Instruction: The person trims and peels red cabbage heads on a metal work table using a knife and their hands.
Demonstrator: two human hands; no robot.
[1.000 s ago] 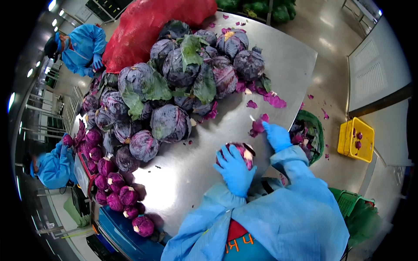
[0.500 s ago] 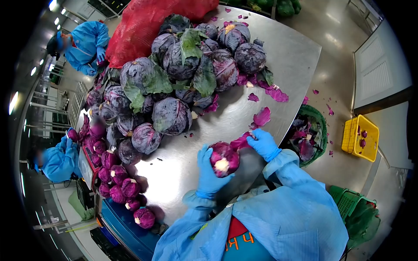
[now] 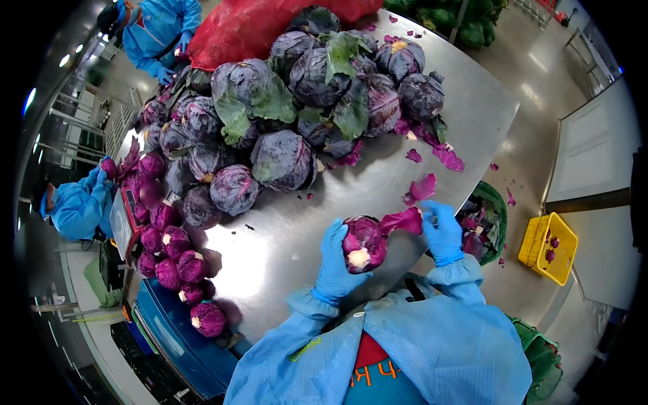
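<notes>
My left hand [image 3: 335, 263], in a blue glove, is wrapped round a red cabbage [image 3: 368, 237] with its pale cut stem turned toward me. A torn purple cabbage leaf [image 3: 403, 221] stretches from the cabbage's right side to my right hand [image 3: 442, 233], whose bent fingers grip its outer end. Just beyond that, a loose leaf piece [image 3: 423, 186] lies on the steel table [image 3: 290, 260]. A large heap of dark untrimmed cabbages [image 3: 283, 160] with green outer leaves covers the far side. To the left, several trimmed cabbages [image 3: 192, 266] sit in a cluster.
A red mesh sack [image 3: 236, 34] lies behind the heap. Past the table's right edge are a green net-lined bin [image 3: 498, 223] of leaf scraps and a yellow crate [image 3: 563, 260] on the floor. Two co-workers in blue gowns [image 3: 158, 30] [image 3: 82, 206] stand on the left.
My right hand has moved out to the right of the cabbage, and the leaf between them is stretched longer. The camera view has shifted slightly. My left hand keeps its hold.
</notes>
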